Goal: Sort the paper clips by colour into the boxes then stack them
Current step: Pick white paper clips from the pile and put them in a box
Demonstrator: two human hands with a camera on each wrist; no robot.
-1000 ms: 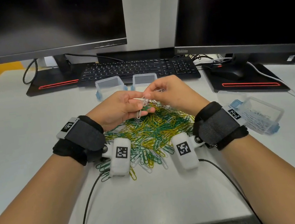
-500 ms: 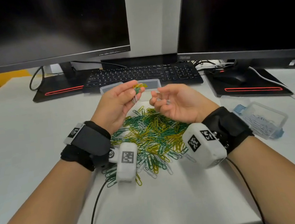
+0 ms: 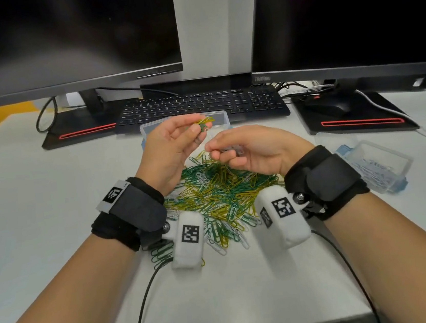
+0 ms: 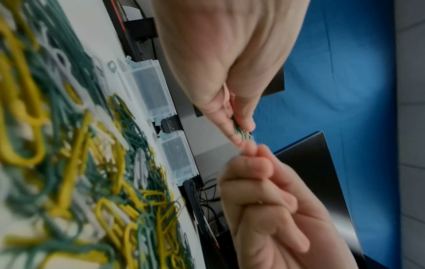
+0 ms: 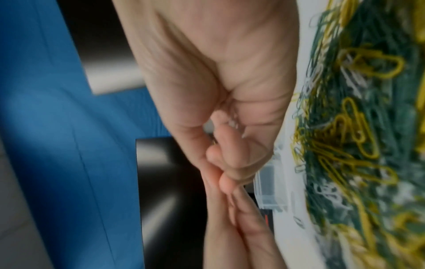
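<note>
Heap of green, yellow and white paper clips [image 3: 216, 198] at frame centre on the desk [image 3: 38, 209]. Above it, left hand [image 3: 169, 145] pinching green and yellow clips [image 3: 203, 123]; right hand [image 3: 253, 148] curled round pale clips [image 3: 231, 148]. Two clear boxes [image 4: 149, 89] beyond the heap.

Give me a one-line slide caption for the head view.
Above a mixed pile of clips, the left hand pinches yellow and green clips while the right hand holds pale ones.

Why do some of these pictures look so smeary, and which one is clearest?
Head view: clearest, with straight monitor edges bowed by the wide lens. Left wrist view: the nearest paper clips are soft, the left hand streaked. Right wrist view: blurriest, right hand and pile both smeared.
</note>
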